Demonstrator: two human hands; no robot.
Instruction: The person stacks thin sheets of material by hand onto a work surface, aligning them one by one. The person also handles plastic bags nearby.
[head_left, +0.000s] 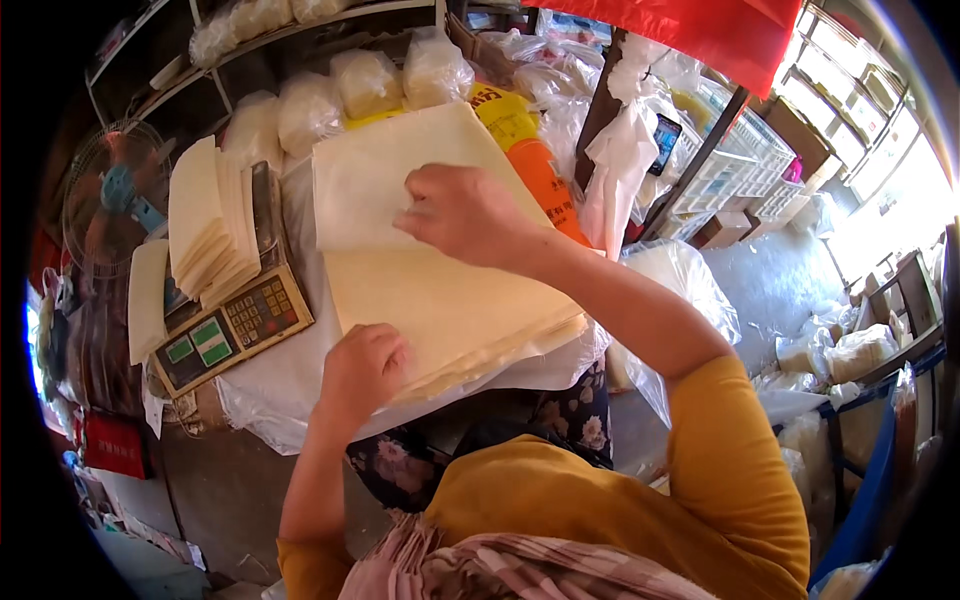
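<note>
A stack of thin cream-coloured sheets lies before me on white plastic sheeting. A paler sheet covers the far part of the stack, and its near edge crosses the middle. My right hand is over this paler sheet with its fingers curled, blurred by motion. Near the stack's left front edge is my left hand, its fingers bent inward and their tips blurred. I cannot tell whether either hand pinches a sheet. On the left, folded cream sheets rest in piles on a digital scale.
Filled clear plastic bags line the table's far side. An orange and yellow printed bag lies beside the stack. At far left stands a fan. A phone hangs by a post; white crates stand beyond.
</note>
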